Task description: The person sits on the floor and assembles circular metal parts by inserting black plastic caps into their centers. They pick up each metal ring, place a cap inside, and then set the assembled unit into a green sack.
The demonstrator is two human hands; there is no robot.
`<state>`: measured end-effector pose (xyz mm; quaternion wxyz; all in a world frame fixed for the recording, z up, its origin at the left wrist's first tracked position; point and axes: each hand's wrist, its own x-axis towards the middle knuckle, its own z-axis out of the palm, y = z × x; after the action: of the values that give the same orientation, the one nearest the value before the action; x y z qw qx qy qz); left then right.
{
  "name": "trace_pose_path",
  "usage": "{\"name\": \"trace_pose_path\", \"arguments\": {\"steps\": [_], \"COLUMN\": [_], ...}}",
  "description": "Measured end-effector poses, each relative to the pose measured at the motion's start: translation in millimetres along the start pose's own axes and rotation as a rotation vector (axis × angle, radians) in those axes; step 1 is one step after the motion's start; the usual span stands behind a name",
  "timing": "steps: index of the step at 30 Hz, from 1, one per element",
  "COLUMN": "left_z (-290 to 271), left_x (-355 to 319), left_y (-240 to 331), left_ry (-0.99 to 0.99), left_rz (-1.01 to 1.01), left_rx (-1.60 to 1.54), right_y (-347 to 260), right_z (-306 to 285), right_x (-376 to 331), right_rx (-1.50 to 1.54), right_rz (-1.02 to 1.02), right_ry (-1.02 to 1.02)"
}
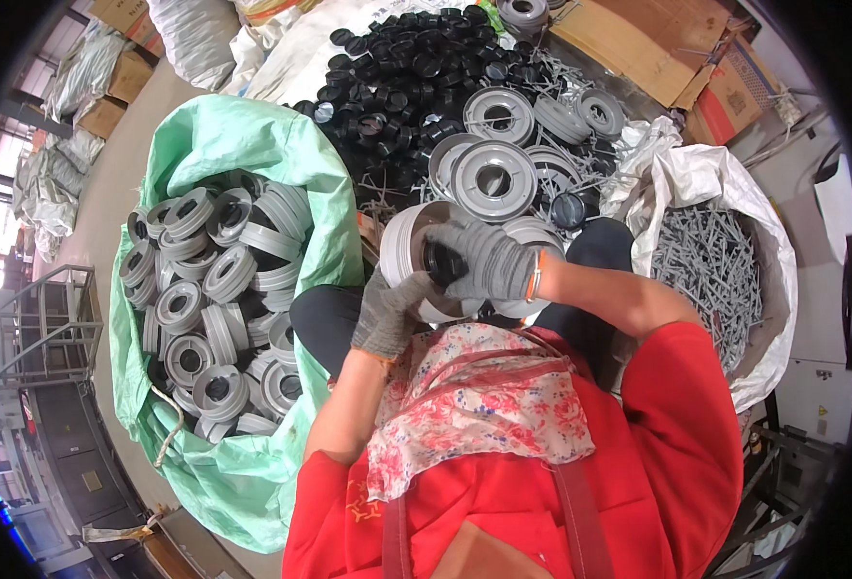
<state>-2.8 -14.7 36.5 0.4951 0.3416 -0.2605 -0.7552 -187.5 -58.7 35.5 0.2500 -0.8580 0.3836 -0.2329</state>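
In front of my lap, my left hand [389, 314] in a grey knit glove grips the lower rim of a grey ribbed plastic ring [403, 243], which is tilted with its opening toward the right. My right hand [489, 259], gloved too, has its fingers closed on a round black plastic cap [442, 263] at that opening. Whether the cap is seated in the ring cannot be made out. Just beyond my hands lies a grey flanged disc [518, 183] with a dark centre, among several similar parts.
A green woven sack [329, 193] at left holds many grey rings with dark centres. A heap of black caps [387, 87] lies ahead. At right, a white sack [778, 261] contains thin grey plastic pieces [706, 270]. Cardboard [638, 43] is at the far right.
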Motion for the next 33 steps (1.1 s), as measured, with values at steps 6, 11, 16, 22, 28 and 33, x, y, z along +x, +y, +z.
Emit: {"name": "trace_pose_path", "arguments": {"steps": [6,11,16,22,28,33], "left_z": [-6,3,-7,-10,-20,-10], "left_x": [-5,-14,-21,-24,-27,-23], "left_y": [-7,-10,-17,-15,-15,0], "left_ry": [0.116,0.163,0.14,0.178,0.172,0.06], "left_rz": [0.151,0.158,0.058,0.073,0.004,-0.06], "left_rx": [0.289,0.453,0.29,0.295,0.289,0.088], "right_y": [-2,-6,-6,-1,-12,-9], "right_z": [-4,-13,4,20,3,11], "right_x": [-2,1,-9,-6,5,-2], "right_rx": [0.479,0.77,0.067,0.342,0.055,-0.209], "right_rz": [0.431,0.781,0.223,0.284,0.141,-0.154], "right_ry": [-0.221,-0.507,-0.188,-0.144,-0.215,-0.117]}}
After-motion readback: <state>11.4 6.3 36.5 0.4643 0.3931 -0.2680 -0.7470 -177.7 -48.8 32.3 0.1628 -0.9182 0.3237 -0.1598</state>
